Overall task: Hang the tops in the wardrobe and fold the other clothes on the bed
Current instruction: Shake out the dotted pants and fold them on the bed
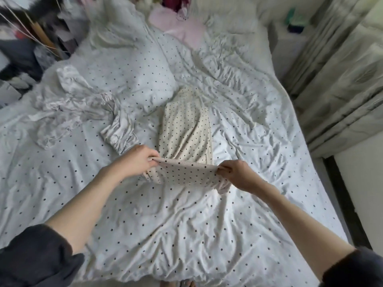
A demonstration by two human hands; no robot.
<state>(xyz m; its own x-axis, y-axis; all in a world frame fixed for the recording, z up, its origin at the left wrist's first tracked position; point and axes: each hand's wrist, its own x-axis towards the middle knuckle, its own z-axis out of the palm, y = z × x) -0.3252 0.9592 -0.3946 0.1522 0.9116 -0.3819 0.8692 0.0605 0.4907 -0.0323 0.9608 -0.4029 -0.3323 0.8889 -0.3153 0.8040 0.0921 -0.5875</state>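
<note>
Cream dotted garment [185, 129] on the bed [186, 224]: left hand [137, 160] and right hand [238, 175] pinch its near hem, apparently mid-fold; next, carry it toward the far end.

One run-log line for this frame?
fold | left hand, right hand pinch cream dotted garment near edge, lifted | silver garment unfolded

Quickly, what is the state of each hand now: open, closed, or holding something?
Left hand: closed, pinching the near left corner of the cream dotted garment.
Right hand: closed, pinching its near right corner.
</note>
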